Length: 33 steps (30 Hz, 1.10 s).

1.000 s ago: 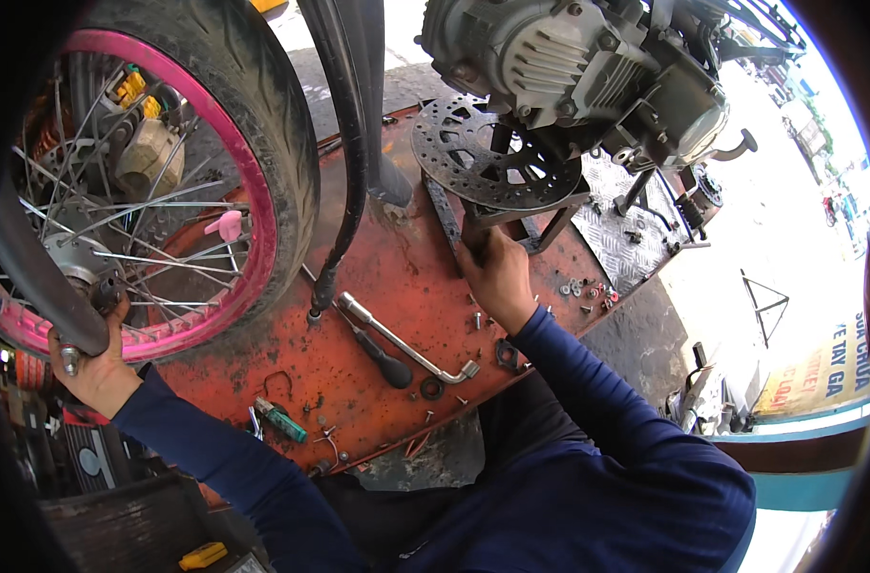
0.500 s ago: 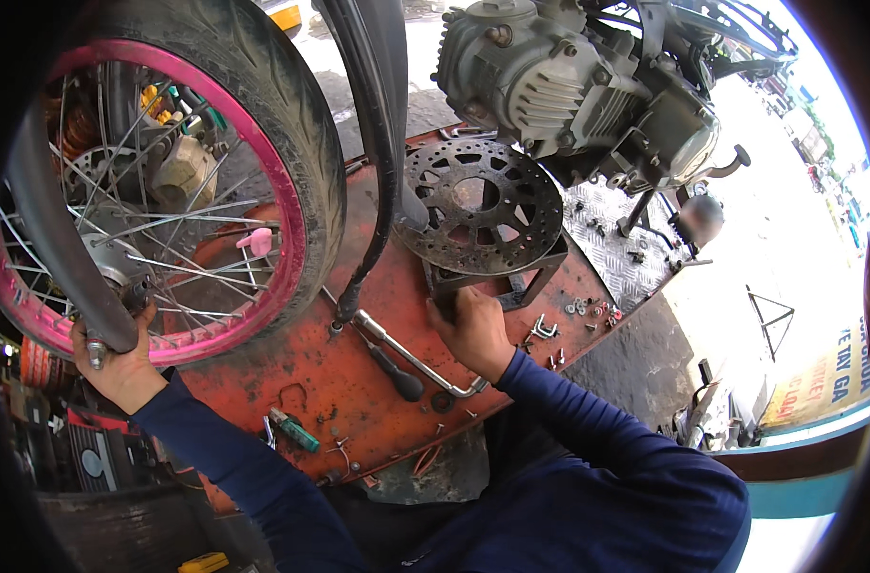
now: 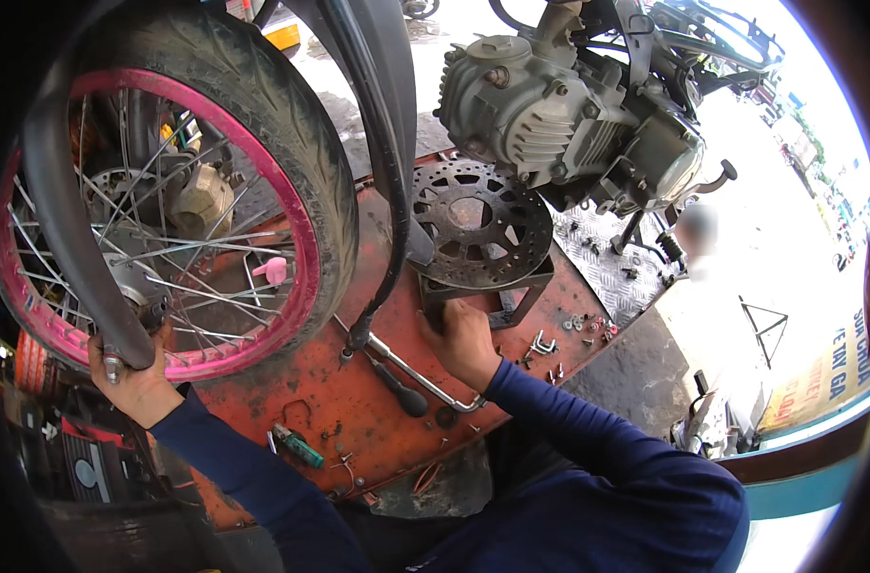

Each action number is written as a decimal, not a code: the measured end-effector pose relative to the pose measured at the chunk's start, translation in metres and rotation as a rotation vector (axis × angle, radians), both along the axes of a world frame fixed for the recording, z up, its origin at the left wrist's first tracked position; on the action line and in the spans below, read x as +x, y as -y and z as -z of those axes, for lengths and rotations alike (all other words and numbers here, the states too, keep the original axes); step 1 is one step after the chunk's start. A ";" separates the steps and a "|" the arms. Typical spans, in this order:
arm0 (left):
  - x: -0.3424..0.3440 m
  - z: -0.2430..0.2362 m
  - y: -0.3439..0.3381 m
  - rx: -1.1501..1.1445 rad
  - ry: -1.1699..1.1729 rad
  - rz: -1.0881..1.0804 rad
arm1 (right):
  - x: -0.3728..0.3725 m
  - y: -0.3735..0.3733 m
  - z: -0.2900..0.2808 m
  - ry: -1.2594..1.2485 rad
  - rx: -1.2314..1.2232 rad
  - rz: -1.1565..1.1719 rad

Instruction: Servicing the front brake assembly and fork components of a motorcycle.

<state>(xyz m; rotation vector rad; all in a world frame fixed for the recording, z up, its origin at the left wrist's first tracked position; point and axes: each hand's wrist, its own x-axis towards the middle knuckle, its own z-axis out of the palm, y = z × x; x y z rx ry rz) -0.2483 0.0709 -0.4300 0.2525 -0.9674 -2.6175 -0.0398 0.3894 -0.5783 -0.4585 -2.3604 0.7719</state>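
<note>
The work is looking part-way along: the wheel (image 3: 129, 272), between nine and ten o'clock, is sitting beside a dark fork leg (image 3: 96, 286), while a brake disc (image 3: 470, 239) is lying flat on a metal stand (image 3: 468, 284) at one o'clock. Small bolts (image 3: 545, 346) at four o'clock are lying loose, so some fastening is apparently being left undone; which part they are belonging to, I cannot tell.

The left hand (image 3: 137, 384), between eight and nine o'clock, is closing around the lower end of the fork leg, its thumb and fingers on opposite sides. The right hand (image 3: 462, 344), between five and six o'clock, is curling half closed against the near edge of the stand; its fingertips are hiding, so whether it is gripping, I cannot tell.

As for containers, the loose bolts are lying directly on the red counter (image 3: 254, 401). A ridged metal plate (image 3: 607, 286) at three o'clock is carrying small dark parts (image 3: 629, 272). A dark case (image 3: 86, 460) is standing at eight o'clock, its contents not showing. A long wrench (image 3: 424, 371) is lying at six o'clock.
</note>
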 end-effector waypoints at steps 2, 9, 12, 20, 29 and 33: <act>-0.005 0.008 0.010 -0.028 -0.050 0.000 | -0.010 0.006 0.002 -0.005 0.032 0.013; -0.005 0.011 0.003 -0.084 -0.056 0.006 | -0.087 0.007 0.006 0.018 0.002 0.148; -0.004 0.009 0.012 -0.014 -0.050 0.124 | -0.127 -0.007 0.008 -0.347 0.077 0.102; -0.012 0.023 0.022 0.070 -0.007 0.228 | -0.087 0.029 0.021 -0.333 -0.158 -0.262; -0.010 0.013 0.007 0.062 0.033 0.182 | -0.080 -0.051 -0.019 -0.323 0.087 -0.098; -0.007 0.014 0.005 0.033 0.027 0.258 | -0.125 -0.039 -0.020 -0.243 0.078 -0.246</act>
